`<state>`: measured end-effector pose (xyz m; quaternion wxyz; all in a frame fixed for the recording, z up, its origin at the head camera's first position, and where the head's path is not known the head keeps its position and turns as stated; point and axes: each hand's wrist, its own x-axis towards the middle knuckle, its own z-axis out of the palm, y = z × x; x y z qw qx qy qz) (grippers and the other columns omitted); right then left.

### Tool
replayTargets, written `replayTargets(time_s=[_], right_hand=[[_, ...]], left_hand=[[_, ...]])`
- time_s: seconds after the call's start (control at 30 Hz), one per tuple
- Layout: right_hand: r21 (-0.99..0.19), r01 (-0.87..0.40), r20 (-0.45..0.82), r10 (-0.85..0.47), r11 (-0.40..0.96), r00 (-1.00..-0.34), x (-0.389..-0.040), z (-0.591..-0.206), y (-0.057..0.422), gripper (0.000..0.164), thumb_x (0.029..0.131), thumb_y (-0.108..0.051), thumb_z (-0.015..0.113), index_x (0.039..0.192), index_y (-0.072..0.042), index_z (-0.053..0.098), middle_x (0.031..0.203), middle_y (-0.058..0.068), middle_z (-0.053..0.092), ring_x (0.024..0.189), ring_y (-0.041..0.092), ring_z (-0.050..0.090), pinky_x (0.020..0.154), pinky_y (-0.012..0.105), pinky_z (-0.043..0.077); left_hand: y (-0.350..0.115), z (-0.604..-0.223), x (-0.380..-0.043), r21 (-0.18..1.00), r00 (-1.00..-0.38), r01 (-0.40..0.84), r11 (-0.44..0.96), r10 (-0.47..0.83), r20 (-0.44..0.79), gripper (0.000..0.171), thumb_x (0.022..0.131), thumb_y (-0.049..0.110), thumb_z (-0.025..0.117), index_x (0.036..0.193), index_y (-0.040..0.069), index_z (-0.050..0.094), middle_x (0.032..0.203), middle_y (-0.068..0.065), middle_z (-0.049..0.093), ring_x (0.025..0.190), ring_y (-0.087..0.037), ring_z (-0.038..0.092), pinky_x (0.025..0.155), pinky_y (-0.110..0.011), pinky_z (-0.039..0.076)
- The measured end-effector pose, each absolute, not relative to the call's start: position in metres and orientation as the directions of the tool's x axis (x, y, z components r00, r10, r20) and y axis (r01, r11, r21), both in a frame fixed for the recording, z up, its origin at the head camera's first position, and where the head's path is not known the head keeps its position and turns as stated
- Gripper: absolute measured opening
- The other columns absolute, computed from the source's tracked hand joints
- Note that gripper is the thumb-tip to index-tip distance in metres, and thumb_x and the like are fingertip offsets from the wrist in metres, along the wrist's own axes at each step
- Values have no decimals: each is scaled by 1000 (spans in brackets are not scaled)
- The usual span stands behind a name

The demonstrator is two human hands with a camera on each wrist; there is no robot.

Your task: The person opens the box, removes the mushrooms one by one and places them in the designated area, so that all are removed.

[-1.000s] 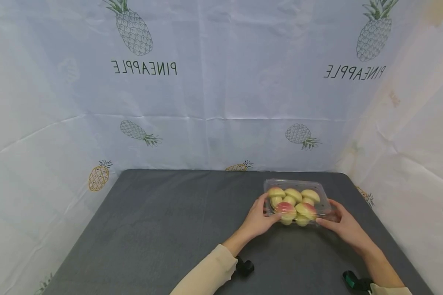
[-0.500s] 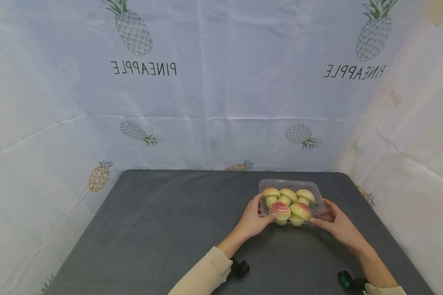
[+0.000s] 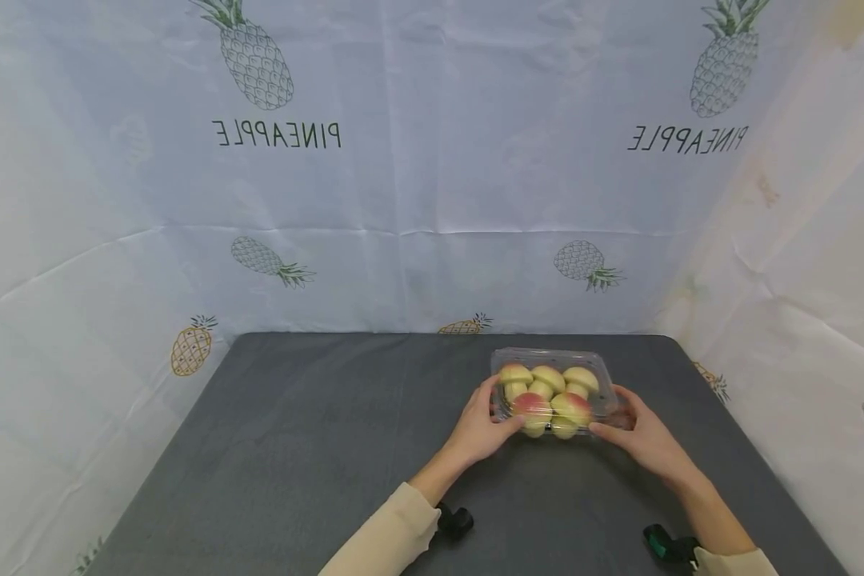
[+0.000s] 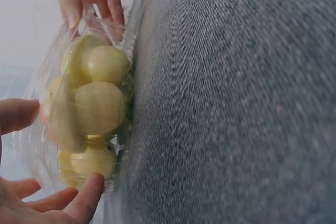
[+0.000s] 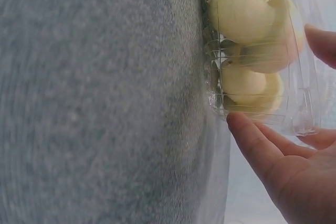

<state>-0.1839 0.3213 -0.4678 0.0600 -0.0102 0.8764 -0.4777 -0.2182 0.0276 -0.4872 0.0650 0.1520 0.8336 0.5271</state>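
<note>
A clear plastic clamshell box (image 3: 599, 372) sits toward the back right of the dark table. Inside it are several pale yellow, mushroom-shaped pieces (image 3: 547, 380), some blushed red on top. My left hand (image 3: 478, 428) grips the box's left end, thumb at the near edge and fingers along the side. At the opposite end my right hand (image 3: 648, 440) holds it the same way. In the right wrist view the thumb (image 5: 323, 45) lies near the lid and a fingertip (image 5: 236, 121) touches the lower corner. The lid looks closed.
A dark grey cloth-covered table (image 3: 295, 448) spreads out to the left and in front. White pineapple-print curtains (image 3: 432, 160) stand along the back and both sides. Black wrist devices (image 3: 455, 524) hang under the forearms, close to the tabletop.
Both hands have moved steadily left together, and the box with its contents has travelled left between them. The grip at each end looks the same.
</note>
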Motion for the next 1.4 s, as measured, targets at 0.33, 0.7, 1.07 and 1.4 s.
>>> replayTargets(time_s=[0.33,0.7,1.07,1.4], right_hand=[[-842,42,-101,-79,538,-992,-185,-467,311,99,95,-36,74,161,1,11,134,27,52,115,35,59,81,38,55],[-838,18,-88,-101,545,-991,-190,-471,301,98,96,-35,74,161,0,10,136,27,49,113,33,57,77,37,53],[-848,21,-89,-102,530,-991,-191,-469,287,98,94,-36,75,161,0,14,133,25,53,115,34,58,79,36,53],[-833,6,-78,-107,553,-991,-193,-470,277,98,93,-38,76,161,0,16,128,22,56,108,30,60,76,36,53]], left_hand=[[17,-489,-219,894,-948,195,403,312,66,83,94,44,72,160,16,30,148,-14,45,117,-27,57,88,-42,55],[5,-487,-220,886,-953,202,417,294,78,83,93,43,73,160,15,31,146,-16,46,116,-28,58,88,-40,55],[-8,-489,-219,876,-952,225,426,288,105,83,92,39,75,158,11,33,145,-18,47,112,-28,58,84,-42,54],[-20,-484,-215,882,-957,210,421,275,96,83,93,39,75,158,9,33,146,-20,47,115,-31,58,88,-45,54]])
